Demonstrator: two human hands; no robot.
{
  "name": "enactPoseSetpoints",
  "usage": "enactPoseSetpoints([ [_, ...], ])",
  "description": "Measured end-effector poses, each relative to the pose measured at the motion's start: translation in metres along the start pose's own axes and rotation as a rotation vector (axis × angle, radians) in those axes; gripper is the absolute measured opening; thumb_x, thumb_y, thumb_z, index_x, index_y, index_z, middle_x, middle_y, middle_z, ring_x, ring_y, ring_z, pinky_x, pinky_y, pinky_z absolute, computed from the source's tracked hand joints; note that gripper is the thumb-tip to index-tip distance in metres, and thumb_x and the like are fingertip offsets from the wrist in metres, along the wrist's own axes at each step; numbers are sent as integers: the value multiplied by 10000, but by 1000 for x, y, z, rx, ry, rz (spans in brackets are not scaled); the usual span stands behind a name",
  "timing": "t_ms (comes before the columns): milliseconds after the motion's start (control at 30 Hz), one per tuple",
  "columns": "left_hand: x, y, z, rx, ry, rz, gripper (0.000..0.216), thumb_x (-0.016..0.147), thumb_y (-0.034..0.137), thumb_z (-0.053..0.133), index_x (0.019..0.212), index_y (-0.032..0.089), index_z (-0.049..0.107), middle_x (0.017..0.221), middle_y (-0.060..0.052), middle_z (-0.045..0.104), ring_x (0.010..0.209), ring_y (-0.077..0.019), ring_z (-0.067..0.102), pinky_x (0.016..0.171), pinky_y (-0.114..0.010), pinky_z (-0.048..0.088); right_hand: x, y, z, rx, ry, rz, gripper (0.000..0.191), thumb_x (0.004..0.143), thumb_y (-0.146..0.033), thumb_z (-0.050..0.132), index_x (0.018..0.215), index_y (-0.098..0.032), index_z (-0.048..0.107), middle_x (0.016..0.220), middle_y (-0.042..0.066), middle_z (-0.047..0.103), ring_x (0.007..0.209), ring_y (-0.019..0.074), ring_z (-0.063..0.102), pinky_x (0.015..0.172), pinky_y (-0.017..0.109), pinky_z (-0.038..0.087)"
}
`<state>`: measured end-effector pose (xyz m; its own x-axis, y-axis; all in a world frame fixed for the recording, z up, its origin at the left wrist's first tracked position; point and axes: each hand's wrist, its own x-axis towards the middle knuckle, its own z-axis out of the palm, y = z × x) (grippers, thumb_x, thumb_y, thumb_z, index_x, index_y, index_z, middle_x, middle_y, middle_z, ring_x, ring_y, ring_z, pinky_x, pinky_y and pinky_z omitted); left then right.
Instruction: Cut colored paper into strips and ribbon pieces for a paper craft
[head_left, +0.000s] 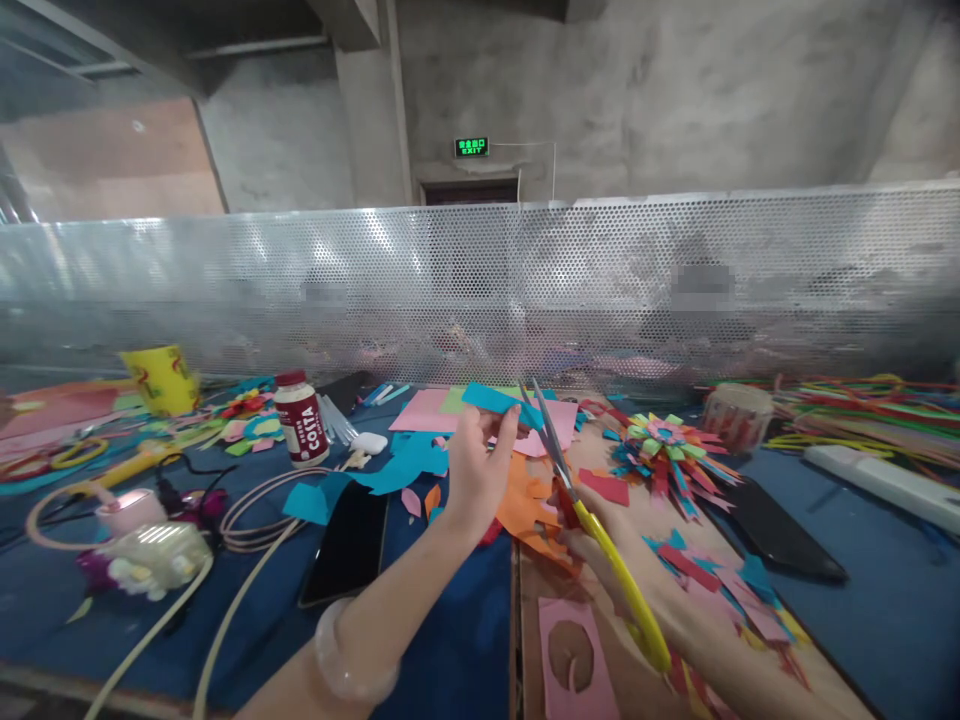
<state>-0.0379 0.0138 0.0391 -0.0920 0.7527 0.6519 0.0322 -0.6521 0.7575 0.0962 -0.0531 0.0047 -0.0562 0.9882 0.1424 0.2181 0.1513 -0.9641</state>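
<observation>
The left hand (471, 475) is up over the table (465, 645). It pinches a blue paper (495, 400) between the thumb and the fingers. The blue paper is in the air above the middle of the table, in front of the mesh wall (300, 290). The right hand (600, 545) is closed tight around the yellow handles of the scissors (555, 455). The blades are open a little and point up. Their tips reach the right end of the blue paper. A clear bracelet (349, 655) sits on the left wrist. Under the two hands lies crumpled orange paper (525, 515), partly on a brown board (529, 620). A pink paper (577, 650) with a hole cut in it lies on the board, just beside the right wrist. A paper flower (667, 450) with many colours lies on the board too, to the right of the scissors. A black phone (349, 545) lies flat on the table, just left of the left arm. Behind it stands a bottle (300, 420) with a red cap. A yellow cup (161, 378) stands far to the left. A second phone (780, 535) lies to the right of the flower. Small bits of cut paper lie all around. Long coloured strips (862, 410) are piled at the far right.
</observation>
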Motion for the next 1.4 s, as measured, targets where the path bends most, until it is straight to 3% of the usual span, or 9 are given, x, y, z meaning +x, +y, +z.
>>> enactPoseSetpoints([
  [167, -6, 2, 3, -9, -19, 12, 183, 822, 344, 531, 855, 164, 515, 735, -47, 664, 700, -162, 645, 668, -290, 503, -4, -6, 1, -20, 18, 35, 273, 587, -304, 484, 834, -188, 488, 650, -31, 486, 566, 119, 448, 524, 240, 387],
  [400, -8, 4, 6, -27, 1, 6, 189, 815, 344, 541, 842, 159, 518, 726, -54, 663, 690, -162, 648, 647, -278, 507, -1, -8, 2, 21, 49, 67, 279, 512, -254, 486, 784, -192, 494, 718, 16, 562, 746, 194, 561, 685, 295, 449],
  [533, -8, 4, 5, -19, 2, 1, 183, 817, 337, 539, 827, 156, 515, 703, -43, 660, 666, -151, 647, 643, -268, 506, 0, -8, 3, 26, 37, 64, 285, 506, -250, 491, 785, -193, 492, 726, 15, 570, 742, 195, 572, 709, 307, 448],
  [833, -9, 3, 6, 13, -4, 35, 169, 822, 331, 536, 836, 164, 523, 707, -38, 660, 676, -151, 646, 651, -274, 515, -2, -7, 1, -28, 1, 37, 310, 517, -260, 456, 814, -174, 478, 725, 2, 509, 647, 146, 514, 590, 253, 412],
  [1033, -10, 3, 6, 38, -3, 55, 158, 822, 332, 537, 833, 175, 522, 703, -29, 661, 668, -144, 646, 643, -266, 516, 2, 6, -1, -95, -10, -34, 305, 577, -232, 429, 867, -156, 489, 747, 5, 507, 657, 137, 482, 602, 247, 384],
  [1400, -9, 3, 6, 54, -5, 58, 162, 820, 334, 540, 812, 174, 522, 692, -32, 657, 665, -151, 643, 639, -271, 508, 3, 13, -2, -115, -20, -88, 214, 565, -178, 397, 767, -173, 469, 630, -39, 438, 581, 111, 440, 530, 218, 339],
])
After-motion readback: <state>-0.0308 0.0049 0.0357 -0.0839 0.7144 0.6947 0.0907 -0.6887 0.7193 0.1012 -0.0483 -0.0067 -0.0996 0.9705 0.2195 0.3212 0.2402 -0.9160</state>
